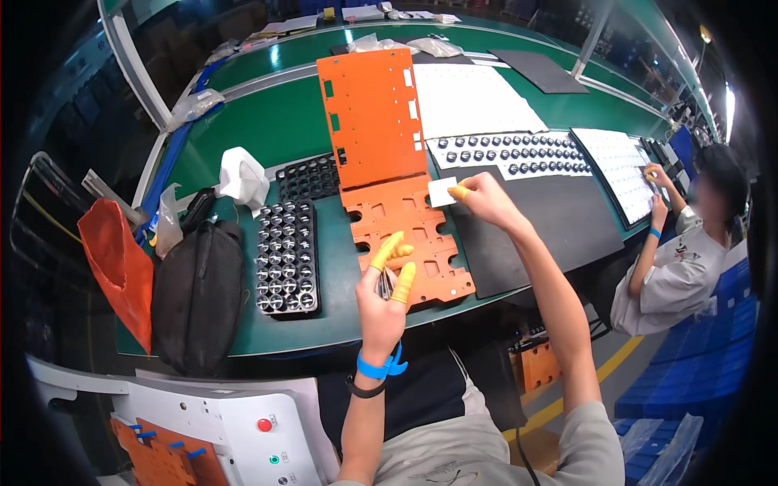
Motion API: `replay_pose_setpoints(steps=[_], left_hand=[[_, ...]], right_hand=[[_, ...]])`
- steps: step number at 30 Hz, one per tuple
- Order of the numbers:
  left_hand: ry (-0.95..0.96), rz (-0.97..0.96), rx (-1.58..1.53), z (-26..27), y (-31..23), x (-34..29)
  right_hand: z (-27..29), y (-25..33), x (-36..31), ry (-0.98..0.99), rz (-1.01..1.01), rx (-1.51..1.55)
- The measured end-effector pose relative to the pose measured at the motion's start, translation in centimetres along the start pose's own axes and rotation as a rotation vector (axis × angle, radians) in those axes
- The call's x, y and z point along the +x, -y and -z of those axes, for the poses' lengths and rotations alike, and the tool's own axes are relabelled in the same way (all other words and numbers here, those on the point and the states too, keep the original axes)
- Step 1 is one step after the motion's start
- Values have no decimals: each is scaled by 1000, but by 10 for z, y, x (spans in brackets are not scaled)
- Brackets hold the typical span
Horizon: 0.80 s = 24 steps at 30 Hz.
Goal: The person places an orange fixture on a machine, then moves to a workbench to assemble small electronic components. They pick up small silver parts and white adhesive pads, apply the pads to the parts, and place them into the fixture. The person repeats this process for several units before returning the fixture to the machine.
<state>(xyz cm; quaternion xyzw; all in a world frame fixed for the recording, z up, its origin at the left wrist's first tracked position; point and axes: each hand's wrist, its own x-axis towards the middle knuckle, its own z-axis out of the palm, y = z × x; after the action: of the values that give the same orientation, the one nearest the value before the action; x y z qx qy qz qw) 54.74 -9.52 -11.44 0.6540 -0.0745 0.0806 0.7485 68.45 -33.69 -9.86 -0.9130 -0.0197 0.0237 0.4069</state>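
Yellow finger cots cover fingertips of both my hands. My left hand (382, 304) is curled over the near part of an orange fixture plate (442, 279) with cut-outs. A slim metal tool (386, 282), mostly hidden, shows between its thumb and fingers. My right hand (486, 201) pinches a small white square piece (440, 193) above the fixture's right edge. Behind it the fixture's orange lid (373, 113) stands raised. To the left, a black tray (313, 306) holds several round black parts with shiny tops.
White sheets bearing rows of black round parts (519, 154) lie beyond a black mat (535, 235). Another black tray (308, 176), white crumpled material (243, 180) and a black bag (198, 296) are on the left. A co-worker (681, 251) works at the right.
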Motion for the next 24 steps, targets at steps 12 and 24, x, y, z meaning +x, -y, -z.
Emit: replay_pose_setpoints(steps=[12, 24], left_hand=[[-1, 5, -45, -3, 0, -6], [67, 353, -1310, 32, -15, -48]], right_hand=[[-2, 17, 38, 526, -265, 56], [-40, 118, -17, -108, 224, -555]])
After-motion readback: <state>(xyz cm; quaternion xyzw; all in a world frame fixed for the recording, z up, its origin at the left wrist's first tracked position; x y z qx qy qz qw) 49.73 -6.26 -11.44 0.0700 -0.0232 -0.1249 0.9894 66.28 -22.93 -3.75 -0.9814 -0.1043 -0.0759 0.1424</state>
